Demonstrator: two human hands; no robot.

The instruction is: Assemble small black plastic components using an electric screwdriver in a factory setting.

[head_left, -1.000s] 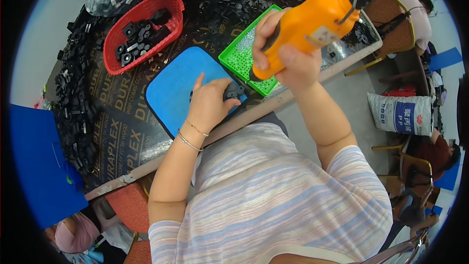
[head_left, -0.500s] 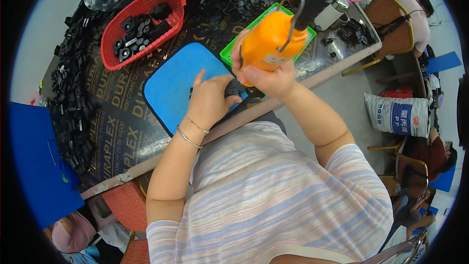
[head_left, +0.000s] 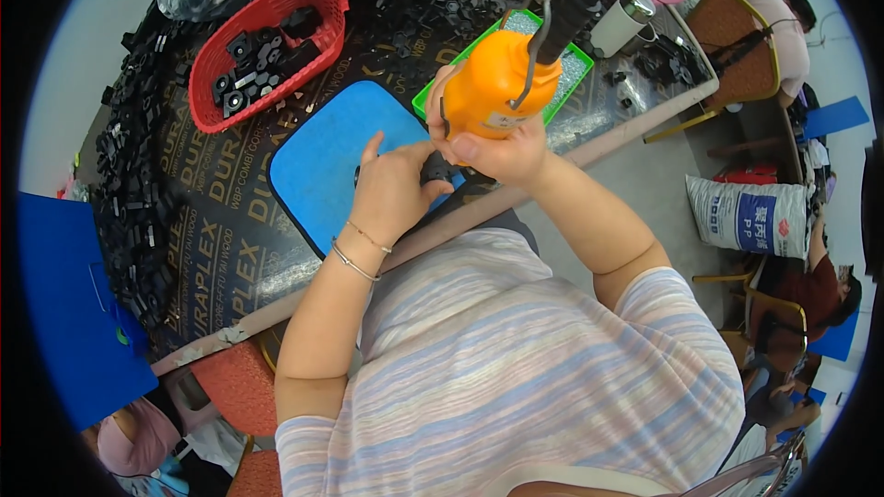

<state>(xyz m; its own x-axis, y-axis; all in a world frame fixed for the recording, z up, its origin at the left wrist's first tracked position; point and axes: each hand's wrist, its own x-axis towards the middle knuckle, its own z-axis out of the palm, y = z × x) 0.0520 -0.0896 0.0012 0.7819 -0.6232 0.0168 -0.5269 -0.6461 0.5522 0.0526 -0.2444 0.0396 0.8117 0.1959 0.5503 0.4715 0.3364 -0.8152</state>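
One fisheye camera sits on my head, looking steeply down, close over my chest, my forearms and the table (head_left: 230, 221), whose edges bend near the rim.

The small black part (head_left: 436, 168) lies mostly hidden between left hand (head_left: 391, 191) and right hand (head_left: 502, 155)

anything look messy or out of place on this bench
Yes. Small black parts lie loose in heaps along the left and far edges of the table, outside the red basket. The work spot is tidy: left hand on the blue mat, right hand gripping the orange tool.
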